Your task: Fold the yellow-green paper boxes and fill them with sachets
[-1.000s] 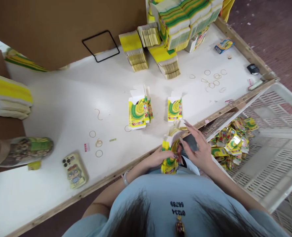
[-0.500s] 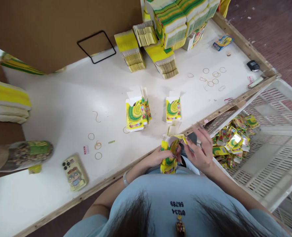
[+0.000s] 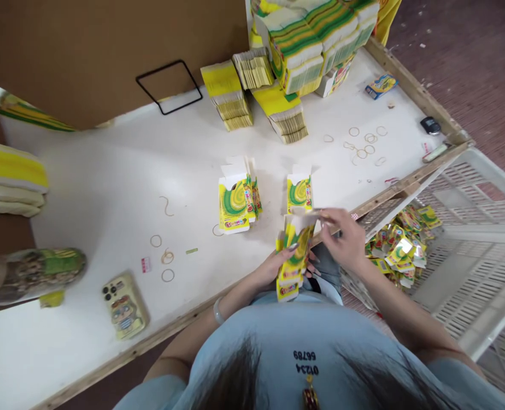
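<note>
My left hand (image 3: pixel 276 266) is closed around a few small yellow and green cardboard boxes (image 3: pixel 294 250), held at the table's front edge close to my body. At their upper end, the curled fingers of my right hand (image 3: pixel 342 236) pinch the pale flap end of a box; the fingertips are partly hidden. Just beyond my hands a flattish box (image 3: pixel 299 192) lies on the white table with its end flap raised. To its left is a small pile of similar boxes (image 3: pixel 234 200) with raised flaps.
Bundles of flat cartons (image 3: pixel 280 114) stand at the back. Rubber bands (image 3: pixel 167 257) and a phone (image 3: pixel 125 307) lie on the left, beside a jar (image 3: pixel 43 270). A blue box (image 3: pixel 381 86) lies far right. A white crate (image 3: pixel 470 228) with many small packets (image 3: pixel 406 242) stands at my right.
My right hand's fingers have gone from spread to curled at the box's top end. The boxes in my left hand have tilted and fanned apart slightly.
</note>
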### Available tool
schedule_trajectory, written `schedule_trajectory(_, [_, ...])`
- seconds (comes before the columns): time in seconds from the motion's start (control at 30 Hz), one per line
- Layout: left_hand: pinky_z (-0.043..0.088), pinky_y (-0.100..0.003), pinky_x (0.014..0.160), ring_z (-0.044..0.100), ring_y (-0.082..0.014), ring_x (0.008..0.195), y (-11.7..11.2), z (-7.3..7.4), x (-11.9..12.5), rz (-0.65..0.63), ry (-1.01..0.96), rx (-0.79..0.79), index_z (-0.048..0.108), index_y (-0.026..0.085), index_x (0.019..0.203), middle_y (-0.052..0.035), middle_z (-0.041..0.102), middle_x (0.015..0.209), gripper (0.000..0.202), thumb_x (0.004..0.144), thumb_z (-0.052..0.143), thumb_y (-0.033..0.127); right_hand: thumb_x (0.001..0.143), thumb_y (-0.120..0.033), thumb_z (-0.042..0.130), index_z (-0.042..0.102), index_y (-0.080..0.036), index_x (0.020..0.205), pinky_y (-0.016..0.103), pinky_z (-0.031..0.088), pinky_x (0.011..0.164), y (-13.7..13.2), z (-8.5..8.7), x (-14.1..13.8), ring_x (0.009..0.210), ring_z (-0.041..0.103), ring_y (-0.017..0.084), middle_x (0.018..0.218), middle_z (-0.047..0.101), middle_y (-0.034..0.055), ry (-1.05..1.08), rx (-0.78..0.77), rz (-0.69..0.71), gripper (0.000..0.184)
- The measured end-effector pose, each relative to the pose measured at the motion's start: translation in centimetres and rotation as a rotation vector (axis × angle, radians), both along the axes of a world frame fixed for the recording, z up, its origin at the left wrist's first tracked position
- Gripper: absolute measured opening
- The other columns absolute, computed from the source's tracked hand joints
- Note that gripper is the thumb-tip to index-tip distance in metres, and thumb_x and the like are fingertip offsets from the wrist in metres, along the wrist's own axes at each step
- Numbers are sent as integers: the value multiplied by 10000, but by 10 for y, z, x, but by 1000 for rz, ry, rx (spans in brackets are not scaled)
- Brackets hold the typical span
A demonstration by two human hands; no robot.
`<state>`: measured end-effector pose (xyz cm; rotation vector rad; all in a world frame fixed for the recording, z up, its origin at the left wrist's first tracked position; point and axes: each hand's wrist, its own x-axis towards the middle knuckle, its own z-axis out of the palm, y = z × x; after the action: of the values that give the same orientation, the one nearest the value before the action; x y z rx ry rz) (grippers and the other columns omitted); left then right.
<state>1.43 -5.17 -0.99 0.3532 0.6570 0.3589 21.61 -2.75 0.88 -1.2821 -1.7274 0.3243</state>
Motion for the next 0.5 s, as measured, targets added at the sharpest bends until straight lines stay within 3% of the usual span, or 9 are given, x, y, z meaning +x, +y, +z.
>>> schedule_trajectory(0.07, [527,-284,716,693,-189,744,0,-7,-1,75,37,-32,678,126,973,-98,739,858,547,771,728,632,904,-138,579,661,-232,1186,327,664,778,39,-4,12,869,734,188,1046,752,65,-3,-20,-49,308])
schedule_trajectory(0.17, [529,-277,713,673,-165,692,-4,-10,-6,182,82,-43,651,172,956,-22,696,786,428,761,751,539,855,-103,557,666,-180,1182,372,658,781,97,-21,24,865,713,220,1061,732,104,-104,-157,-83,353])
schedule_trajectory(0.27, [530,-288,744,668,-165,691,-9,-3,-11,184,73,-34,643,182,1008,7,665,757,396,729,759,438,864,-92,538,669,-160,1238,521,597,970,126,-31,21,1102,688,316,1220,705,171,-314,-265,-43,402])
schedule_trajectory(0.33, [534,-301,777,666,-159,704,-11,2,-12,185,48,-26,633,196,1097,20,661,791,461,688,766,361,898,-155,565,609,-153,1364,588,503,1102,123,-29,14,1331,579,361,1436,605,204,-318,-226,21,469])
schedule_trajectory(0.4, [537,-309,775,651,-149,688,-10,4,-11,161,8,-10,629,206,1109,26,656,817,499,637,760,305,931,-254,590,485,-162,1498,544,499,1131,107,-21,8,1386,557,324,1524,549,189,-186,-223,208,583])
schedule_trajectory(0.47, [532,-310,766,648,-159,695,-7,3,-10,90,-29,5,642,177,1029,0,663,811,438,617,733,294,954,-325,594,439,-192,1535,456,566,1068,85,-11,5,1277,660,260,1425,655,137,-76,-308,459,615])
schedule_trajectory(0.5, [523,-304,752,652,-170,703,-6,2,-9,52,-39,9,645,160,981,-19,668,795,400,615,717,305,957,-344,603,486,-209,1503,418,599,1017,74,-7,4,1191,712,239,1330,720,104,-64,-352,549,574])
